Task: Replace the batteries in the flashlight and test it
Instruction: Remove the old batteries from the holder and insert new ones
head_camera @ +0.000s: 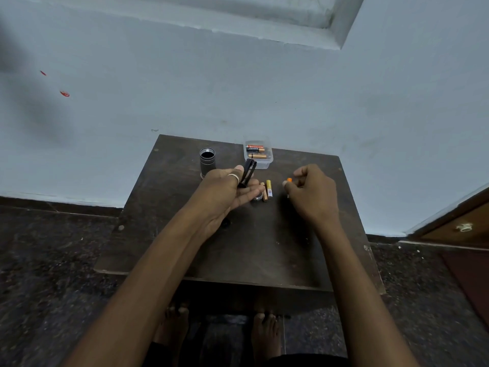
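My left hand [229, 190] holds a black battery holder [248, 174] between thumb and fingers, tilted upward. My right hand [312, 192] pinches a small battery with an orange end [289, 180] at its fingertips, a short way right of the holder. The dark flashlight body [207, 161] stands upright and open-ended on the dark wooden table [291, 247], behind my left hand. Two loose batteries [267, 190] lie between my hands, next to a small metal cap [258, 196] partly hidden by my left fingers.
A clear plastic box [258, 154] with black and copper batteries sits at the table's back edge, against the pale blue wall. The small table stands on a dark speckled floor. A wooden door [460, 223] is at the right. My bare feet show under the front edge.
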### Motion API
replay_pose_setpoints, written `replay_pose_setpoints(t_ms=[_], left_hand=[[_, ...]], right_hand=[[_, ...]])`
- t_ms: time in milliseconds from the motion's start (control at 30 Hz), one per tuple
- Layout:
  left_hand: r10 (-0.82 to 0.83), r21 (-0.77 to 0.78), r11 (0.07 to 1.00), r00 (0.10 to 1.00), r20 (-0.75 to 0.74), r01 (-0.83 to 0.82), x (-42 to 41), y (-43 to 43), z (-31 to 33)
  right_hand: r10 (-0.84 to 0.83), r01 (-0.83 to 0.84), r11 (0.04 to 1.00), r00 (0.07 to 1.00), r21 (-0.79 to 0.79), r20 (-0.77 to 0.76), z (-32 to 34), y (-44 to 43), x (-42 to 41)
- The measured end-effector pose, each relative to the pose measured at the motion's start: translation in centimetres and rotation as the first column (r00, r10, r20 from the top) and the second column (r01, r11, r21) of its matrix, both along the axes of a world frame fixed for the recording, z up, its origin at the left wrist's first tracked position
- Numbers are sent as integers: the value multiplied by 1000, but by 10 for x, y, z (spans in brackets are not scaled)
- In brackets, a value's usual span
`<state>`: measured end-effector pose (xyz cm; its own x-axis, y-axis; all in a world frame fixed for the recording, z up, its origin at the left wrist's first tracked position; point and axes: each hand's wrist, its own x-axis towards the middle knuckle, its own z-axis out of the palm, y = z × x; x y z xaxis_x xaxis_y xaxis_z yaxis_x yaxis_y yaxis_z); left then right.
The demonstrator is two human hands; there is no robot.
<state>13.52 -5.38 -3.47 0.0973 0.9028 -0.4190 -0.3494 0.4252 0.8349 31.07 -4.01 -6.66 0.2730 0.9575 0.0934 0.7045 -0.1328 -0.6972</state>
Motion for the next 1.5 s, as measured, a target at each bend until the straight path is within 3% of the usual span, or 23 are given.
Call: replay_pose_setpoints(t_ms=[467, 667, 800, 933, 1067, 1200, 1367, 1500], left_hand=[[5, -36, 999, 1000, 30, -4, -1, 1, -1], [43, -76, 996, 997, 62, -38, 4, 0, -2], [64, -102, 993, 994, 86, -55, 5, 0, -3], [84, -140, 988, 990, 109, -69, 3, 1, -3], [87, -141, 988, 989, 123, -70, 4, 3, -3], [74, -148, 988, 989, 131, -55, 4, 3, -3], [81, -168, 984, 986, 146, -56, -1, 4, -3], [85, -170, 984, 985, 151, -59, -3, 3, -1]], right_hand=[[72, -74, 997, 996, 37, 55, -5, 1, -7], [41, -55, 986, 995, 156, 94, 6, 6, -8], [141, -183, 960, 970, 213, 199, 20, 34, -17], [317, -341, 940, 873, 2, 370, 30, 85, -30], [434, -370, 901, 750, -227, 499, 30, 114, -45], [481, -381, 877, 680, -293, 554, 27, 125, -51], [456, -385, 890, 717, -245, 527, 28, 121, -48], [333, -342, 939, 880, -35, 338, 46, 96, -41]])
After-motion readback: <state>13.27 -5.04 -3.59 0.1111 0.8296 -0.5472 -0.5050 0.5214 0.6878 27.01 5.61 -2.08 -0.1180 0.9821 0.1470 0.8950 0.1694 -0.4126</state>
